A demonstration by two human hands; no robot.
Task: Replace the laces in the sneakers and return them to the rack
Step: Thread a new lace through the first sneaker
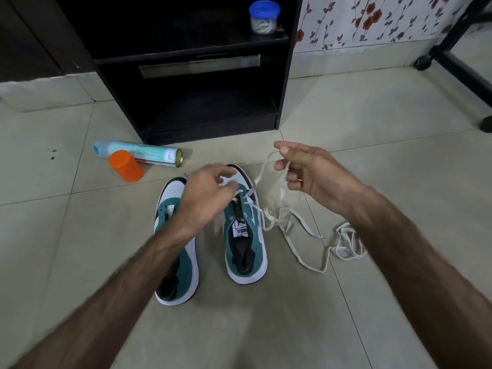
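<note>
Both forearms enter from the bottom edge and reach toward a pair of green-and-white sneakers standing side by side on the tiled floor [346, 129]. Positions below are given relative to the right sneaker [246, 243].

Left hand [206, 194]: over the toe end of the right sneaker, fingertips pinched on a white lace [262, 173] at the front eyelets. Motion blur hides the exact finger placement.

Right hand [310, 169]: raised just to the right of the toe, thumb and forefinger pinching the same lace, which loops down from that grip toward the eyelets; the other fingers are loosely curled.

Left sneaker [177, 243]: just beside the right one on its left, partly covered by the left forearm. No lace is visible in it.

Loose lace [346, 242]: lying in coils on the floor to the right of the right sneaker.

Rack [191, 75]: dark shelf unit beyond the toes, lower shelf vacant; a blue-lidded jar [264, 17] sits on an upper shelf.

Spray can [138, 154] lying on its side and orange-capped container [125, 166]: beyond and left of the toes.

Assessment: lacing or unlacing of the right sneaker is in hand at the front eyelets; which one cannot be determined. The task appears far from complete. The next move likely calls for drawing the lace taut and evening its ends before feeding a tip through the next eyelet.
</note>
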